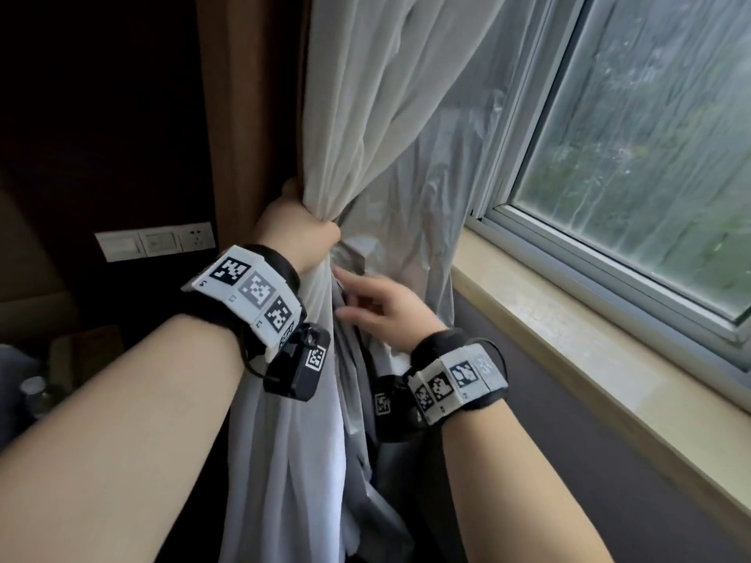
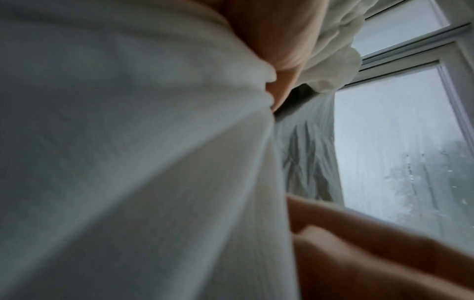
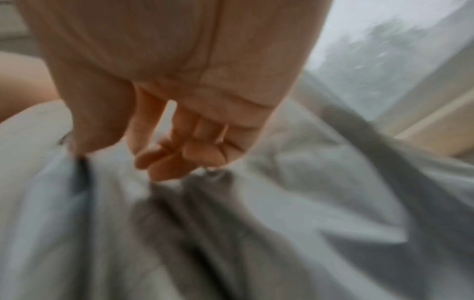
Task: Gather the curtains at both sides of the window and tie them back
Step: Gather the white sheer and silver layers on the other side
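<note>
Pale grey curtain (image 1: 378,128) bunched at window's left side.

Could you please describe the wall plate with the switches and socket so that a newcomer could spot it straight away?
Start at the window and go left past the pale curtain that the left hand grips. Beyond the brown wooden panel the wall turns dark. The switch plate is the pale horizontal strip there, the only light thing on that wall.
</note>
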